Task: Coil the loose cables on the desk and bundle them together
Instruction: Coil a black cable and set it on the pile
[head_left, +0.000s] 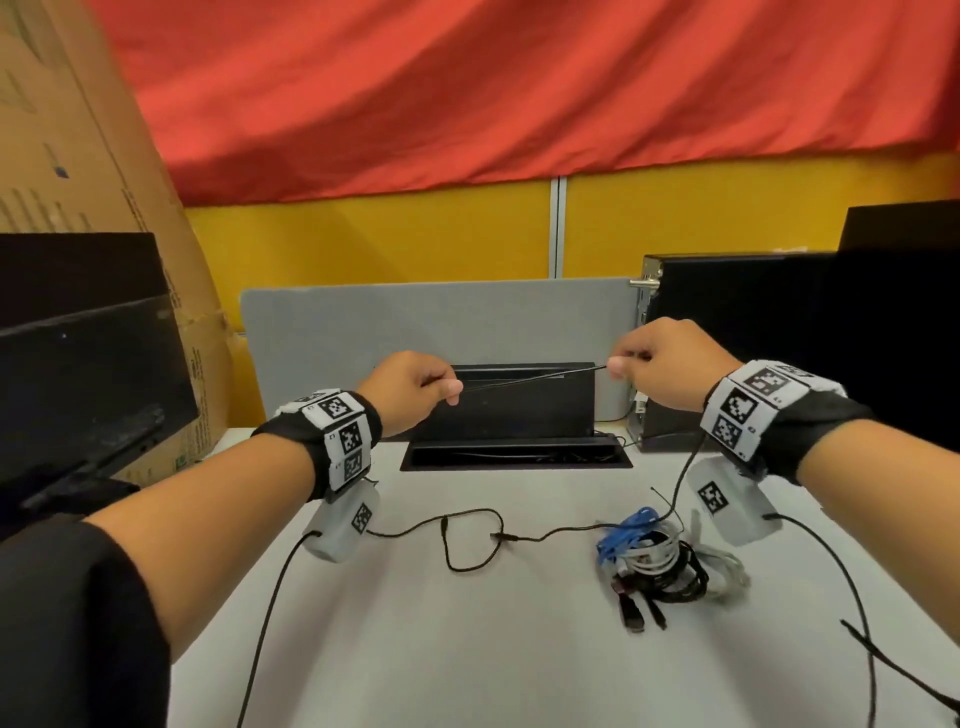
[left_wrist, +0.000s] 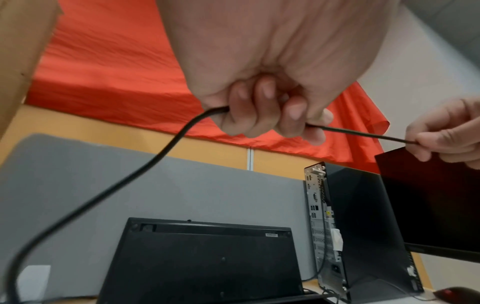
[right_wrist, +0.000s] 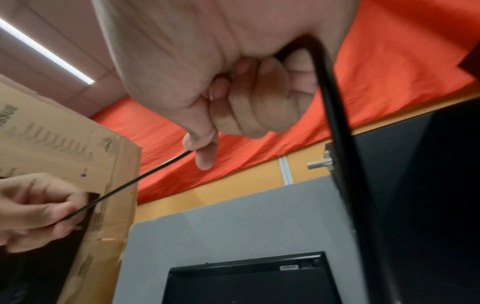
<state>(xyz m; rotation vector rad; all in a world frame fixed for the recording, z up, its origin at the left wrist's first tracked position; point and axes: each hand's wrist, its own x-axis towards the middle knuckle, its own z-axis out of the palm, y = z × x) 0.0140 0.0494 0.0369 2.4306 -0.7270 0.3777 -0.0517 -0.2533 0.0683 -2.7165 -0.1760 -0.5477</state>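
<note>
Above the middle of the tabletop (head_left: 467, 649), a thin black cable (head_left: 535, 377) is stretched nearly taut between two raised hands. The left hand (head_left: 410, 389) has its grip closed around the cable, fingers curled over it, and the slack drops from that fist toward the surface. The right hand (head_left: 670, 364) pinches the cable between thumb and forefinger, its other fingers curled, and the cable runs down behind that wrist. More of the black cable lies in loose loops on the tabletop between the forearms. To the right of these loops sits a bundle of coiled cables (head_left: 660, 561), blue, white and black, resting on the tabletop. Behind the hands stand a black cable box (head_left: 519, 415), a grey divider panel (head_left: 363, 332) and a black computer tower (head_left: 727, 301).
</note>
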